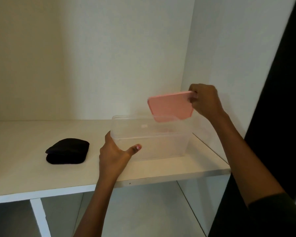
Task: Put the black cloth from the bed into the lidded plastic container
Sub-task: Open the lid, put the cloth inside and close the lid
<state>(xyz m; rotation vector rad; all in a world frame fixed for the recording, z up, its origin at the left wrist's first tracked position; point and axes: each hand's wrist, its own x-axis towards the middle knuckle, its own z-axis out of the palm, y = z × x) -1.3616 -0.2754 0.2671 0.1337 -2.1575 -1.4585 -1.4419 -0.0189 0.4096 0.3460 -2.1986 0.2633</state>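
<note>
A folded black cloth (67, 151) lies on a white shelf (24, 171), left of a clear plastic container (161, 144). The container stands uncovered and looks empty. My left hand (115, 155) grips its near left corner, thumb across the front wall. My right hand (205, 100) pinches the far right corner of the pink lid (170, 106) and holds it tilted above the container's back right part, lifted off the rim.
The shelf sits inside a white wardrobe, with walls behind and to the right. Its front edge (161, 178) runs below the container. Lower compartments with a white divider (40, 218) open underneath. A dark panel (280, 82) stands at the far right.
</note>
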